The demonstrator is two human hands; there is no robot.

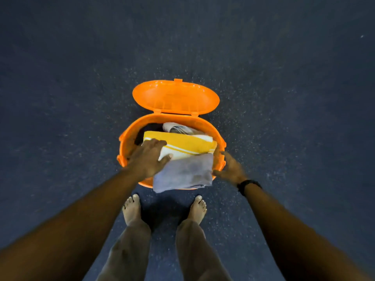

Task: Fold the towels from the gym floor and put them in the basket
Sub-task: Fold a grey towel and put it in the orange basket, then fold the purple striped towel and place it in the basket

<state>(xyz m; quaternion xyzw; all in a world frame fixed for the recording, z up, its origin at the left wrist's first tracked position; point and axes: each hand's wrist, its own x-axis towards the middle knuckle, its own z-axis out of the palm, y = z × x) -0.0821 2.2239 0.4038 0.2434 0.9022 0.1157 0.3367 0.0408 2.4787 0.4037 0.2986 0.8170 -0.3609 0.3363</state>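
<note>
1. Two folded towels sit at the top of the orange basket: a yellow towel with white stripes, its long axis running left to right across the opening, and a grey towel nearer the person, also lying crosswise and tilted slightly, its near edge hanging out over the basket's near rim.
2. Behind the yellow towel, deeper in the basket, lie a pale cloth and something dark — too dim to make out.
3. The basket's lid stands open on the far side, hinged back, its inside facing the camera.
4. The left hand reaches forward and down with the arm nearly straight; its fingers lie spread and fairly flat over the left end of the yellow towel, thumb pressed on the pale part just above the grey towel.
5. The right hand comes in from the right, a dark wristband on its wrist; its fingers are loosely extended — touching the grey towel's right edge and the basket's rim, not clearly gripping either.
6. Both towels lie between the hands.
7. Two bare feet stand on the dark speckled floor just short of the basket.
</note>
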